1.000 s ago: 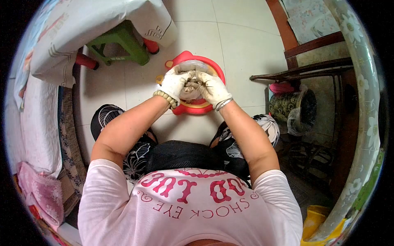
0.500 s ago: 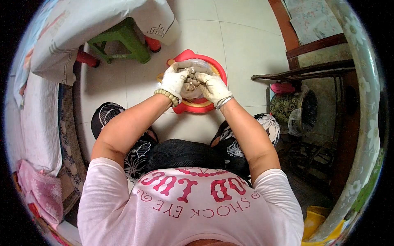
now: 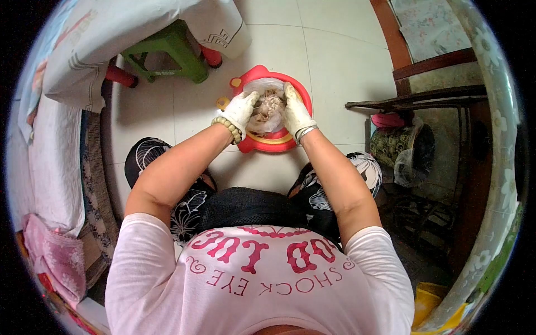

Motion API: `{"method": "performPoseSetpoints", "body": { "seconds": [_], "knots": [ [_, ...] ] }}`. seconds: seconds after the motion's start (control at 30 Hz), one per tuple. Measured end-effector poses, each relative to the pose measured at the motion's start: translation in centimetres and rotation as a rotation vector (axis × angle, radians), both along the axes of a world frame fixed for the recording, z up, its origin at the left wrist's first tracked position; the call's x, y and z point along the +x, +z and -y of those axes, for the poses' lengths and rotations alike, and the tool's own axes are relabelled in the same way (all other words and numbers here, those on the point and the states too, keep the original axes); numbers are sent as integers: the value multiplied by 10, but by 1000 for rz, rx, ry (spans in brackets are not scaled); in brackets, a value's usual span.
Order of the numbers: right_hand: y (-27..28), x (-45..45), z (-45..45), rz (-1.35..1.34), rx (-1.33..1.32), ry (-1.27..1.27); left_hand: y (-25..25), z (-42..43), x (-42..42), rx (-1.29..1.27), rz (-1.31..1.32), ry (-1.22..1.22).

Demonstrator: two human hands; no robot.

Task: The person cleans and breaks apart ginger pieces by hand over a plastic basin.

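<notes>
A clear plastic bag (image 3: 260, 122) lies open on a low red, bear-shaped stool (image 3: 304, 96) between my feet. Inside it is a heap of small pale-brown, clumpy pieces (image 3: 272, 104), too small to name. Both hands wear whitish, stained work gloves. My left hand (image 3: 244, 108) is closed at the left side of the bag, its thumb toward the heap. On the opposite side, my right hand (image 3: 297, 111) grips the bag's edge with the thumb pointing forward. The other fingers of both hands are mostly hidden.
A green stool (image 3: 190, 67) stands under a cloth-covered table (image 3: 134, 25) at the front left. To the right are a dark wooden rack (image 3: 413, 96) and a patterned container (image 3: 391, 142). Pale floor tiles (image 3: 335, 61) surround the red stool.
My hands have moved apart from over the heap to the two sides of the bag. The brown pieces now show more fully between them.
</notes>
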State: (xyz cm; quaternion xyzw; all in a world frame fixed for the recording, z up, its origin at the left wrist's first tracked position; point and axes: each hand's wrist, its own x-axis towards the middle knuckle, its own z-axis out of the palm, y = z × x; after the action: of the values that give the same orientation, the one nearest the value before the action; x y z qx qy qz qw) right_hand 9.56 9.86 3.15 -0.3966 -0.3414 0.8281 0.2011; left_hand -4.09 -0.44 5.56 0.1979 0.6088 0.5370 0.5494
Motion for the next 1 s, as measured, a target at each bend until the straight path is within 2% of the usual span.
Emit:
{"method": "performPoseSetpoints", "body": {
  "seconds": [0.13,0.2,0.27,0.33,0.43,0.5,0.57,0.6,0.63,0.7,0.73,0.77,0.8,0.83,0.9,0.93,0.97,1.0],
  "knots": [
    [19,1,5,58,9,59,0,0,0,16,143,-12],
    [21,2,7,53,6,27,-27,0,-10,113,-233,-224],
    [20,2,8,47,7,-7,-51,0,-14,138,-217,-229],
    [14,0,6,77,-57,-136,-51,0,-14,164,-199,-235],
    [-9,6,-2,101,-47,-161,-66,-1,-17,114,-195,-223],
    [-30,9,-5,160,-41,-233,-84,-2,-21,164,-361,-250],
    [-59,18,-10,276,-19,-317,-86,-3,-21,178,-458,-260],
    [-91,28,-14,331,46,-285,-82,-4,-20,177,-477,-260],
    [-133,40,-21,406,190,-183,-78,-5,-18,176,-496,-259],
    [-265,74,-48,600,814,206,-71,-7,-14,171,-377,-197],
    [-291,80,-46,579,750,219,-72,-8,-13,169,-337,-175],
    [-317,86,-43,561,686,231,-78,-9,-14,180,-408,-211],
    [-337,90,-36,532,743,303,-74,-8,-14,184,-442,-226],
    [-331,86,-26,546,706,329,-59,-7,-12,188,-476,-242],
    [-315,78,-5,577,632,382,-30,-2,-9,36,-906,-376],
    [-246,60,10,410,224,284,-36,-5,-8,33,-906,-374],
    [-172,40,28,271,-136,164,-49,-7,-7,43,-583,-250],
    [-124,25,41,171,-331,109,-54,-7,-8,43,-423,-192]
  ]
}}
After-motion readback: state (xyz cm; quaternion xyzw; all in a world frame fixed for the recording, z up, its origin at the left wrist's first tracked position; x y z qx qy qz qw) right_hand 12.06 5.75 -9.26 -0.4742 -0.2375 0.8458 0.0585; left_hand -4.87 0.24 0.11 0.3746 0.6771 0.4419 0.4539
